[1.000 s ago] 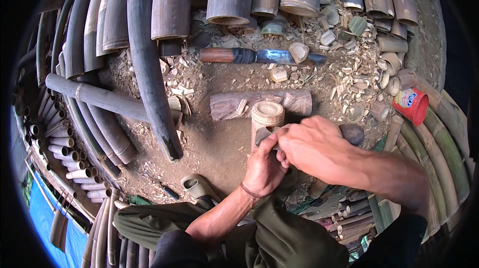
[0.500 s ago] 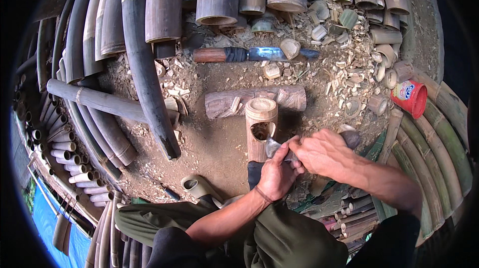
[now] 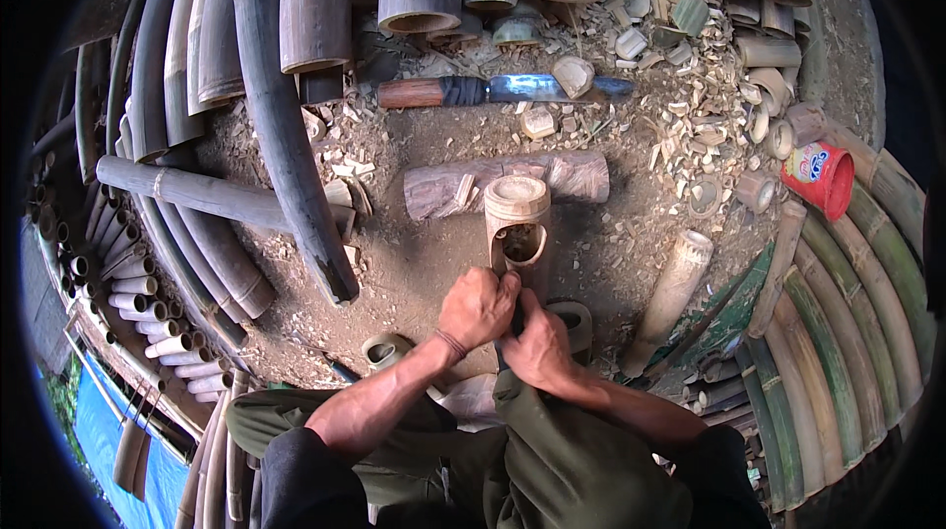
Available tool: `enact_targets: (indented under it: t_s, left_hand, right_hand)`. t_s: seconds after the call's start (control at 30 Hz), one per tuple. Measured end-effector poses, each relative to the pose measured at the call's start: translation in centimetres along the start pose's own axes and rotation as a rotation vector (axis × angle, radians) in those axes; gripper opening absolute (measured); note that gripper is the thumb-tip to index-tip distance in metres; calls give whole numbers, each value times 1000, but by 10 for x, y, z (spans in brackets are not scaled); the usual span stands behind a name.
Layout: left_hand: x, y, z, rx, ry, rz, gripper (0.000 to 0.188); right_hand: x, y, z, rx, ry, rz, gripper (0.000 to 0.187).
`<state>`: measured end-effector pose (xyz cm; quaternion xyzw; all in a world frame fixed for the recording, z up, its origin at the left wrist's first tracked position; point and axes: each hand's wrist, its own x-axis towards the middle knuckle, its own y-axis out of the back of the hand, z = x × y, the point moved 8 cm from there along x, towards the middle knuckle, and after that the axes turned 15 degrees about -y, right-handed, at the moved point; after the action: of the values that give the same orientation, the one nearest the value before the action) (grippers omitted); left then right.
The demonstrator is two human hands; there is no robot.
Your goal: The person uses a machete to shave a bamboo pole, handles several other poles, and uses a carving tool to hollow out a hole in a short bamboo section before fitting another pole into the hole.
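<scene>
A short bamboo tube stands up before me, tilted toward me, with an oval hole cut in its side. My left hand is closed in a fist just below the hole. Pressed against it from the right, my right hand is closed too. Between them shows the dark part of a bladed carving tool; its narrow end reaches up to the left edge of the hole. The fingers hide most of the tool and the tube's lower part.
A short log lies behind the tube. Farther off is a machete under a bamboo offcut, among wood chips. A bamboo piece lies at right, near a red tub. Long bamboo poles crowd the left.
Both hands have moved from the tube's right side to its front, below the hole. The tool has gone from the right edge of the hole to the left. My view has shifted slightly.
</scene>
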<state>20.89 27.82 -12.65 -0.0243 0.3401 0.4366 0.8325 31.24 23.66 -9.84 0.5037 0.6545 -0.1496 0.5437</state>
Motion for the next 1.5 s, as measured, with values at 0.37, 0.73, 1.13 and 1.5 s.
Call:
enact_targets:
  t_s: [0.37, 0.73, 1.13, 1.5]
  left_hand:
    - [-4, -100, 34, -1671, 267, -61, 46]
    - [-33, -40, 9, -744, 280, 125, 38]
    - [-17, -95, 42, -1831, 389, 48, 47]
    - [-33, -36, -12, -627, 281, 45, 39]
  right_hand:
    - [-8, 91, -51, -1025, 348, -120, 40]
    - [-13, 37, -9, -383, 279, -294, 41]
    - [-2, 82, -73, -978, 431, -376, 26]
    - [-9, 20, -9, -255, 69, -296, 44]
